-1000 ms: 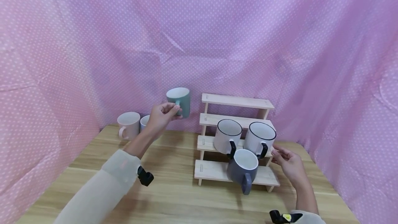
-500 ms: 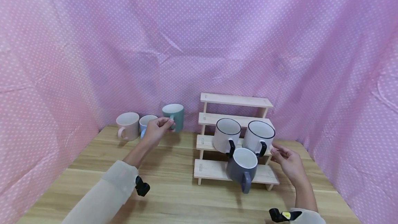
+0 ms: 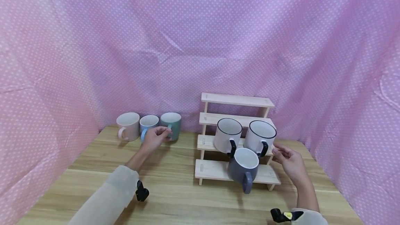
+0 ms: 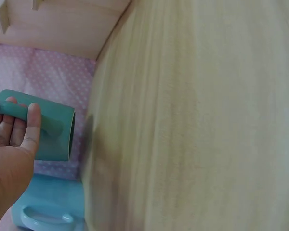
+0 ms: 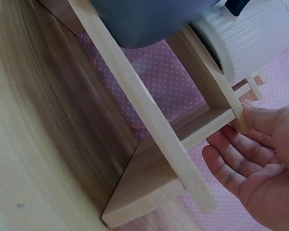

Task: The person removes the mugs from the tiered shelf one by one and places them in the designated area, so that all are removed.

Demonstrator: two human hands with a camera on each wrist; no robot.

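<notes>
My left hand [image 3: 154, 138] pinches the handle of a green mug [image 3: 176, 128], which stands upright with its base right at the tabletop. In the left wrist view, thumb and fingers lie around the handle of this mug [image 4: 53, 139]. Just to its left is a light blue mug [image 3: 149, 122], and beyond that a pale pink mug [image 3: 132, 127]. My right hand [image 3: 292, 166] grips the right end of a stepped wooden rack [image 3: 212, 170] at its second shelf from the bottom. In the right wrist view, the thumb is on the shelf end [image 5: 238, 115] with curled fingers beneath.
Two white mugs with black rims, the left one [image 3: 225, 141] and the right one [image 3: 255, 140], sit on the rack's second shelf. A grey mug [image 3: 239, 173] sits on the lowest shelf, handle forward. Pink dotted cloth [image 3: 200, 44] hangs behind the wooden table [image 3: 175, 190].
My left hand has lowered the green mug from the air, slightly leftward, down beside the light blue mug. The right hand has stayed at the rack.
</notes>
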